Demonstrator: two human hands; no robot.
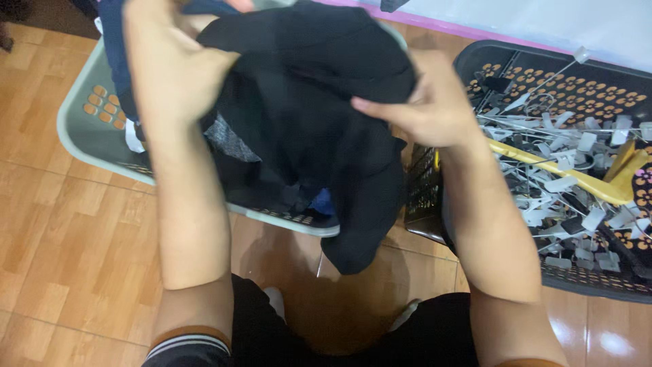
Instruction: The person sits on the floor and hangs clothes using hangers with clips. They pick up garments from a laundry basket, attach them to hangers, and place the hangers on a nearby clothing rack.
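Note:
A black garment (319, 115) hangs between both of my hands above a pale green laundry basket (88, 132). My left hand (173, 64) grips its upper left part, fingers curled into the cloth. My right hand (431, 105) holds its right edge, thumb on top. The garment's lower end droops past the basket's front rim toward the floor. More clothes, dark blue and grey, lie in the basket under the garment, partly hidden.
A black perforated basket (543, 75) at the right holds several white clip hangers (577, 177) and a yellow hanger (564, 173). Brown tiled floor (68, 238) surrounds the baskets. A pink-edged white surface (543, 20) runs along the top right. My knees sit at the bottom.

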